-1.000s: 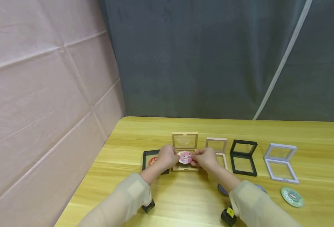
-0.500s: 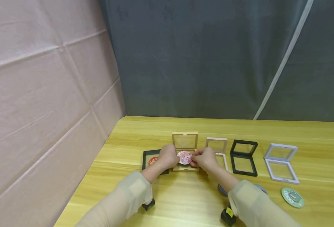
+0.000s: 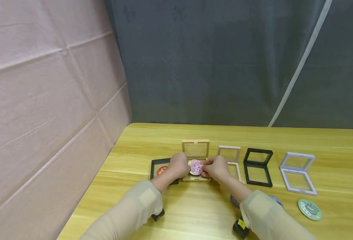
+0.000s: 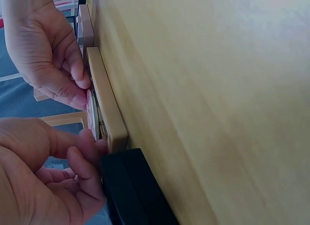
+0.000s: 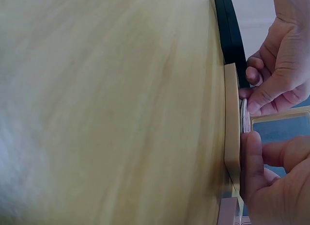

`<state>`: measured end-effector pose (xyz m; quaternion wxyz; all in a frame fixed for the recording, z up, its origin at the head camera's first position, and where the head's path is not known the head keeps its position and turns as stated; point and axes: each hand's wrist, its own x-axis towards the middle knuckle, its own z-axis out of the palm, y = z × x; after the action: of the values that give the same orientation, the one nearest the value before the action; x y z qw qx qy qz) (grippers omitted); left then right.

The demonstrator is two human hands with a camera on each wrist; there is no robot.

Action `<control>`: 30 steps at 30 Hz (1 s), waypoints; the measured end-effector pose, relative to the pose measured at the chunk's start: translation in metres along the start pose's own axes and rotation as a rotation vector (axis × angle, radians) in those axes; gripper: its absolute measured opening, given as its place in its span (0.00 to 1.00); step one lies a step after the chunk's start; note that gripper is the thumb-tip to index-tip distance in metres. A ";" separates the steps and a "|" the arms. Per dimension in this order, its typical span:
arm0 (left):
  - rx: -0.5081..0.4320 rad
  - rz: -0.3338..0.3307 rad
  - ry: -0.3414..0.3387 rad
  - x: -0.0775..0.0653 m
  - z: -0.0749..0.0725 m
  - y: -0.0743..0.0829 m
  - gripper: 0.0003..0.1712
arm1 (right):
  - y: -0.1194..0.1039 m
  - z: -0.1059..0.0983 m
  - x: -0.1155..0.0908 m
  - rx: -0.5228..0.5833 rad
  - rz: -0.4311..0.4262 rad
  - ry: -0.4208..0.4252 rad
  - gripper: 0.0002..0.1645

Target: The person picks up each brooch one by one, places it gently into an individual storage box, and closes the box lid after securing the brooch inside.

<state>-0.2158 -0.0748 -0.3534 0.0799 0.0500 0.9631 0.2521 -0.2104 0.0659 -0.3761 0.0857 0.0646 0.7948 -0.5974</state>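
A round, flat pink badge with a colourful printed face (image 3: 196, 167) is held between the two hands, over the lower half of a gold-tan square frame with clear panels (image 3: 196, 179). Being a disc, the badge has no long axis; its printed face points up towards the head camera. Both wrist views show it nearly edge-on, its line running alongside the frame's front rail, just behind it. Whether its underside touches the clear panel is hidden.

The left hand (image 3: 178, 165) has its grip narrowed to a pinch of thumb and finger on the badge's left edge. The right hand (image 3: 218, 167) has a similar grip, thumb and fingertip together on the right edge. The frame's other half stands upright behind the badge.

Just left of this frame, partly covered by the left hand, lies a black square frame (image 3: 152, 171) with a round red badge (image 3: 162, 170) inside. To the right stand three more unfolded frames: pale pink (image 3: 229, 147), black (image 3: 257, 163) and pale lavender-white (image 3: 299, 154). A round green badge (image 3: 309, 209) lies on the yellow wood-grain table (image 3: 194, 206), nearer the person than the lavender-white frame.
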 end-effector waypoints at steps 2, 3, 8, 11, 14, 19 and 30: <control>0.011 0.007 0.007 0.000 0.000 0.000 0.21 | 0.000 0.001 0.000 -0.003 -0.005 0.004 0.04; 0.017 0.009 0.009 0.001 0.000 0.000 0.21 | 0.000 0.001 0.001 -0.002 -0.007 0.005 0.04; 0.029 0.010 0.016 0.001 0.002 0.000 0.21 | 0.001 0.002 0.000 -0.010 -0.020 0.013 0.03; 0.036 0.005 0.020 0.001 0.002 0.001 0.20 | 0.001 0.002 0.000 -0.011 -0.031 0.014 0.03; 0.045 0.006 0.030 0.001 0.003 0.003 0.19 | 0.002 0.002 0.001 -0.001 -0.029 0.019 0.02; 0.049 0.023 0.054 0.001 0.003 0.003 0.20 | 0.002 0.002 0.002 -0.003 -0.012 0.035 0.02; 0.060 0.044 0.081 0.002 0.003 0.000 0.21 | 0.000 0.002 0.004 -0.025 0.003 0.010 0.02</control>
<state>-0.2171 -0.0729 -0.3566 0.0340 0.0631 0.9714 0.2263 -0.2140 0.0643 -0.3772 0.0835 0.0675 0.8024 -0.5870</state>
